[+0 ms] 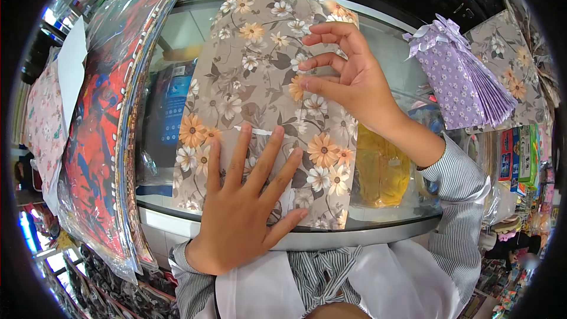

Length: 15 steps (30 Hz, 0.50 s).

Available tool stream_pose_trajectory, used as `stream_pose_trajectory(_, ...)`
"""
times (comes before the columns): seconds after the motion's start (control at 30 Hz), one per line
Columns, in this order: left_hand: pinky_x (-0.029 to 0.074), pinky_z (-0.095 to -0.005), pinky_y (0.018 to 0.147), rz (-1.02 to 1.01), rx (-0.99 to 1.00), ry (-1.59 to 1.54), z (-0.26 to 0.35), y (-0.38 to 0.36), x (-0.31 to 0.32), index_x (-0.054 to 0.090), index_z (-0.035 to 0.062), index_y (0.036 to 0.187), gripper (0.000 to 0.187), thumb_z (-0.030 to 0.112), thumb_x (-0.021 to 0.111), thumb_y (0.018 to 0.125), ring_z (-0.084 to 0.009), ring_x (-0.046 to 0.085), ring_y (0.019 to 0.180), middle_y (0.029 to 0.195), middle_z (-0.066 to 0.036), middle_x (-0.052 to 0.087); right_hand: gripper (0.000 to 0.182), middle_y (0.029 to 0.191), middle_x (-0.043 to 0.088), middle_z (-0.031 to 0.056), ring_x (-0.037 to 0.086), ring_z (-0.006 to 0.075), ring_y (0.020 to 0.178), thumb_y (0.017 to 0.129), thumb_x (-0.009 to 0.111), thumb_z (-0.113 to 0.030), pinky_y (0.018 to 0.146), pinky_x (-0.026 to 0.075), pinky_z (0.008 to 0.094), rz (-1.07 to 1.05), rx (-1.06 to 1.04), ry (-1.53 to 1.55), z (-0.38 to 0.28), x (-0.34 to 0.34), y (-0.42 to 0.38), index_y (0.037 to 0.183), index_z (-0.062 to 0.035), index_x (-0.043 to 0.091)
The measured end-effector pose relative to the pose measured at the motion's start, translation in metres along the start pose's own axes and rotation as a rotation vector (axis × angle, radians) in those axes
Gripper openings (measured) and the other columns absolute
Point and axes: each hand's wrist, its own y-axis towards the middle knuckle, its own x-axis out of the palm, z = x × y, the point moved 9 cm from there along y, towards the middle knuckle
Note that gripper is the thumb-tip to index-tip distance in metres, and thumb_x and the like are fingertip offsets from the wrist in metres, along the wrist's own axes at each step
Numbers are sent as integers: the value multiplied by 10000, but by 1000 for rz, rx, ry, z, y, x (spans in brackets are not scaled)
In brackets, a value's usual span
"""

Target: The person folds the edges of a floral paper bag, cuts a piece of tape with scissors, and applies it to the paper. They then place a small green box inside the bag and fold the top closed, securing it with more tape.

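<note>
A grey-brown sheet of floral paper (260, 71) with orange and white flowers lies folded on a glass counter (378, 224). My left hand (245, 201) presses flat on its near end, fingers spread, beside a short strip of clear tape (254, 132). My right hand (348, 74) rests on the far right part of the paper, thumb and fingers curled and touching its fold. Neither hand grips anything.
A thick stack of plastic-wrapped red printed sheets (103, 112) leans along the left of the counter. Purple floral paper bags with bows (463, 80) lie at the right, more floral paper behind them. A yellow item (381, 168) shows under the glass.
</note>
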Motion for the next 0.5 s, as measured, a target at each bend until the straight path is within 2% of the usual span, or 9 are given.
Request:
stream_pose_trajectory(0.33,57,-615,1123,1,-1,-2,-1,0,0,435,122,1417,674,513,532,877,-452,175,1414,1532,-163,279,645,1259,456,113,566,181,1058,788,675,111,874,557,304,-4,18,-62,1,0,-1,1325,-69,367)
stream_pose_trajectory(0.43,56,-615,1123,1,-2,-2,-1,0,0,436,120,1417,674,516,529,879,-452,175,1414,1533,-164,276,637,1216,425,88,559,160,1018,765,682,113,830,565,260,6,2,-16,2,0,-1,1300,-86,401)
stream_pose_trajectory(0.5,57,-614,1122,3,-1,-4,0,0,0,435,118,1416,675,518,526,880,-452,174,1414,1533,-166,275,637,1218,425,88,558,159,1020,766,685,108,828,566,259,5,-3,-17,2,0,-1,1302,-86,399)
